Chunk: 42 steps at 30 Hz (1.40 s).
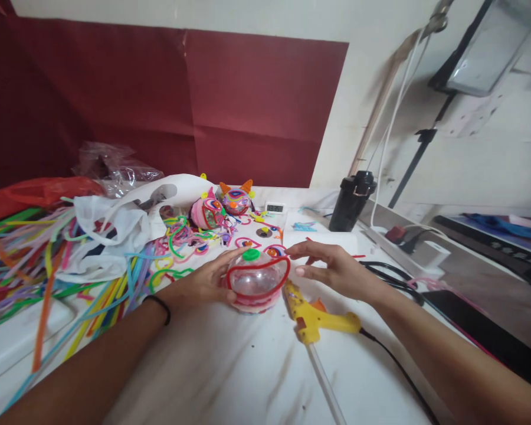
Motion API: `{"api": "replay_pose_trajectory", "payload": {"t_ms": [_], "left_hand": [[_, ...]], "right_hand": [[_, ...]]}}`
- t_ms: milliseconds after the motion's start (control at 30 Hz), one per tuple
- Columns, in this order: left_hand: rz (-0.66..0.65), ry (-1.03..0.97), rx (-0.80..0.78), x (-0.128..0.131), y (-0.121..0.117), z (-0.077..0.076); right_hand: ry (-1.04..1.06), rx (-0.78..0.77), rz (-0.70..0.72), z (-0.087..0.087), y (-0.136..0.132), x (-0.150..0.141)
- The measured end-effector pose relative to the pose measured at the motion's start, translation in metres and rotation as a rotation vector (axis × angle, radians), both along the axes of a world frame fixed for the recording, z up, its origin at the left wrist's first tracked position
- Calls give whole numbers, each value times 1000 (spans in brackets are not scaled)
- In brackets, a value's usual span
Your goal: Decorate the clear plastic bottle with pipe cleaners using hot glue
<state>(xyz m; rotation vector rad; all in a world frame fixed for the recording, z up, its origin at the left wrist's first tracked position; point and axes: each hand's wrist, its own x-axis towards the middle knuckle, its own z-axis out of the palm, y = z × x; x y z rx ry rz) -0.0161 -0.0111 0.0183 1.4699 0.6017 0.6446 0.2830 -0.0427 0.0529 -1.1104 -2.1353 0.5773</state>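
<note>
A round clear plastic craft piece [257, 282] stands on the white table, with a green bottle cap [251, 254] on it and pink material round its lower part. A red pipe cleaner [265, 293] curves in a loop across its front. My left hand [215, 277] grips the left side of this piece, thumb in front and fingers behind. On the other side my right hand [323, 264] hovers with thumb and fingers apart, close to the loop's right end; nothing shows between them. Below it lies a yellow glue gun [312, 319] with a glue stick in its back.
Pipe cleaners [84, 283] in many colours and a white bag [104, 236] cover the left side. Two decorated balls [236, 200] stand at the back by a small digital clock [275, 208]. A black bottle [351, 200], cables and a phone [482, 336] are on the right.
</note>
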Motion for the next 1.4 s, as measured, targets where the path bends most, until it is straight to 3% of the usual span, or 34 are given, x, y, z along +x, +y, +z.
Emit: {"api": "replay_pose_trajectory", "payload": {"t_ms": [133,300,400,533,767,900,1033,1200,1400], "left_hand": [[18,8,-7,1,1,-3],[0,17,94,3,4,-6],[-10,-16,145,4,7,-8],[6,-16,207,5,13,-14],[72,1,316,7,13,-16],[23,-33,263,9,10,-15],[27,-44,211,11,13,-19],[1,-40,245,11,14,-18],[7,55,311,8,7,-14]], "right_hand": [[-142,126,-212,-1,-42,9],[-294,250,-264,-31,-97,11],[-353,305,-277,-46,-115,12],[-453,304,-295,-52,-117,17],[-551,121,-202,-50,-87,14],[-525,75,-123,-45,-75,3],[-481,142,-99,-46,-72,-1],[-418,161,-81,-47,-82,0],[-272,41,-167,-51,-115,17]]}}
